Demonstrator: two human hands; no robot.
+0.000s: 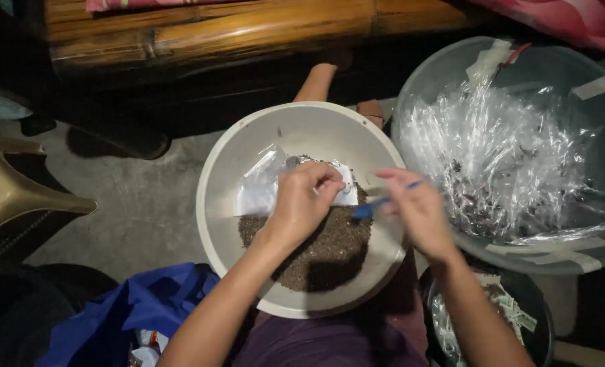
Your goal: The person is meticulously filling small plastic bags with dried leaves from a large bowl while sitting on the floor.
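A round white basin [215,204] sits on my lap and holds a heap of small dark seeds [316,255]. My left hand [302,200] is closed on a clear plastic packet [265,183] that lies over the seeds. My right hand [418,211] pinches a small blue tool [369,209], its tip pointing left toward the packet. The two hands are a short gap apart above the basin.
A large clear tub [588,129] full of crumpled clear plastic packets stands at the right. Below it is a dark container [492,319] with small packets. A blue bag [132,312] lies lower left, a beige plastic chair [17,190] at left, a bamboo bench [207,27] beyond.
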